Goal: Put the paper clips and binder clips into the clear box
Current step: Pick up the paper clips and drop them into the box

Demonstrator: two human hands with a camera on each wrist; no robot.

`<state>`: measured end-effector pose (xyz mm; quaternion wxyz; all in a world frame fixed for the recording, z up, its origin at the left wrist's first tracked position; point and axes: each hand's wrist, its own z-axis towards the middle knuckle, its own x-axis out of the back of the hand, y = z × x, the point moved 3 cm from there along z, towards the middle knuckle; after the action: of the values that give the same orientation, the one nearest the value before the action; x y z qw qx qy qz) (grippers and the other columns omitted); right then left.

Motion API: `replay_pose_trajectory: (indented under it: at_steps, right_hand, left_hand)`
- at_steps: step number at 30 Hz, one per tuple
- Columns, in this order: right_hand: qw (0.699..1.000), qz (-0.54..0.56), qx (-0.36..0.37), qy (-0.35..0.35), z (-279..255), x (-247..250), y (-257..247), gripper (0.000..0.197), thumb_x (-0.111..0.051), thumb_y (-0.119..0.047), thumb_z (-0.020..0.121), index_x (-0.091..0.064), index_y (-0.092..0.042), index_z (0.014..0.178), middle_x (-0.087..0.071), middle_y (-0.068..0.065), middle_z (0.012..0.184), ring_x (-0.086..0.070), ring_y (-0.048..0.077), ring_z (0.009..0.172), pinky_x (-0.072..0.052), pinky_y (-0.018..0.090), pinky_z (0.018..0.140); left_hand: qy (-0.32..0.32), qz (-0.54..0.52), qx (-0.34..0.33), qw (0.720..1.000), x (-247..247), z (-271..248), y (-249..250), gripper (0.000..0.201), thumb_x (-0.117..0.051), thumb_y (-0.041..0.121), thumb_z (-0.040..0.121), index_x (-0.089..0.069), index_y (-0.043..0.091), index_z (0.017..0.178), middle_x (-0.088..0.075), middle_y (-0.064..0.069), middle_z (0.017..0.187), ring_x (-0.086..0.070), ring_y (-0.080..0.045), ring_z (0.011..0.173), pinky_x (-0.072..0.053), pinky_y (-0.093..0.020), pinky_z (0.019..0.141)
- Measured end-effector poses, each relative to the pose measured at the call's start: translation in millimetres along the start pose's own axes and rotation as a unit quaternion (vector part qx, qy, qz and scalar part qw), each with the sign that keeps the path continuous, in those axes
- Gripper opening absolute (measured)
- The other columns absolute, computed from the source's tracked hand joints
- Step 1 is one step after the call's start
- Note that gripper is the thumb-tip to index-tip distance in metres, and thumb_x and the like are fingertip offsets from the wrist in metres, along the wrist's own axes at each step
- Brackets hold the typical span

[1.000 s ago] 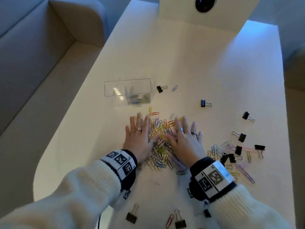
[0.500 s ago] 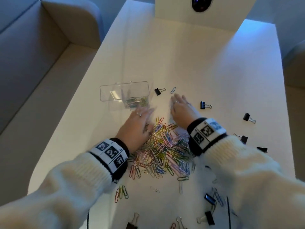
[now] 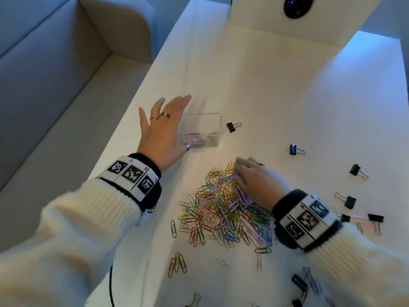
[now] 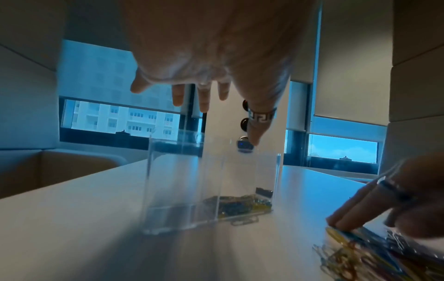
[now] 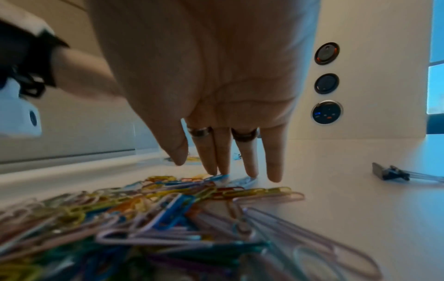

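The clear box (image 3: 205,125) stands on the white table (image 3: 276,89), with a few paper clips and a binder clip on its floor (image 4: 240,204). My left hand (image 3: 164,127) hovers over the box's left part, fingers spread and straight, holding nothing (image 4: 206,89). A big heap of coloured paper clips (image 3: 223,209) lies in front of the box. My right hand (image 3: 250,176) rests flat on the heap's far right edge, straight fingertips (image 5: 213,169) pressing clips to the table. Black binder clips lie scattered right: one (image 3: 232,126) beside the box, another (image 3: 295,150) farther right.
More binder clips (image 3: 357,171) (image 3: 348,201) and loose paper clips (image 3: 178,263) lie at the right and near edges. A white panel with round buttons (image 5: 326,83) rises at the table's far end. A grey sofa (image 3: 55,85) runs along the left.
My left hand has lifted off the heap and moved forward and left to above the box. My right hand has drawn back onto the heap's far edge.
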<state>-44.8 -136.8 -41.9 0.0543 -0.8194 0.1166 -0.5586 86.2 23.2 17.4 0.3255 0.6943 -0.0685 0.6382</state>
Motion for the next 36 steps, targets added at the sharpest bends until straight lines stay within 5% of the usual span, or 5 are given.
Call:
replay_pose_trajectory:
  at_steps: [3, 8, 18, 25, 36]
  right_hand:
    - [0.993, 0.078, -0.005, 0.093, -4, 10, -7, 0.039, -0.035, -0.036, 0.096, -0.052, -0.019, 0.127, -0.052, -0.002, 0.132, -0.054, 0.019, 0.111, -0.047, 0.038, 0.094]
    - [0.997, 0.053, -0.028, -0.048, 3, -2, -14, 0.08, -0.063, -0.062, 0.069, -0.034, -0.033, 0.137, -0.023, -0.006, 0.137, -0.033, 0.022, 0.12, -0.036, 0.045, 0.094]
    - [0.973, 0.23, -0.021, -0.019, 4, -15, -18, 0.016, -0.069, -0.025, 0.079, -0.063, -0.021, 0.093, -0.05, -0.004, 0.099, -0.05, 0.013, 0.094, -0.043, 0.026, 0.085]
    - [0.967, 0.249, -0.037, 0.022, 4, -14, -13, 0.018, -0.064, -0.023, 0.084, -0.069, -0.011, 0.096, -0.068, 0.0, 0.095, -0.056, 0.009, 0.078, -0.04, 0.007, 0.071]
    - [0.907, 0.292, 0.055, 0.3, 31, 86, -51, 0.014, -0.064, -0.016, 0.084, -0.071, -0.009, 0.095, -0.062, -0.007, 0.076, -0.048, -0.009, 0.055, -0.037, -0.003, 0.064]
  left_hand:
    - [-0.04, 0.011, 0.013, 0.999, -12, -1, -6, 0.091, -0.069, 0.037, 0.077, -0.008, 0.035, 0.146, -0.019, 0.007, 0.154, -0.005, -0.023, 0.143, -0.001, -0.062, 0.109]
    - [-0.047, -0.006, 0.007, 0.999, -21, 1, -13, 0.076, -0.063, 0.019, 0.085, -0.018, 0.026, 0.146, -0.028, 0.003, 0.148, -0.017, -0.025, 0.137, -0.025, -0.057, 0.108]
    - [-0.026, -0.043, -0.006, 0.999, -19, -11, -19, 0.062, -0.052, 0.005, 0.086, -0.031, 0.02, 0.142, -0.035, -0.002, 0.141, -0.026, -0.029, 0.129, -0.038, -0.04, 0.101]
    - [-0.021, -0.052, -0.012, 0.998, -19, -26, -24, 0.062, -0.051, 0.005, 0.085, -0.032, 0.021, 0.142, -0.036, -0.001, 0.14, -0.027, -0.028, 0.127, -0.04, -0.034, 0.095]
    - [-0.003, -0.057, -0.009, 0.998, -26, -33, -29, 0.07, -0.055, -0.008, 0.081, -0.033, 0.021, 0.141, -0.036, -0.002, 0.141, -0.026, -0.029, 0.127, -0.037, -0.034, 0.098]
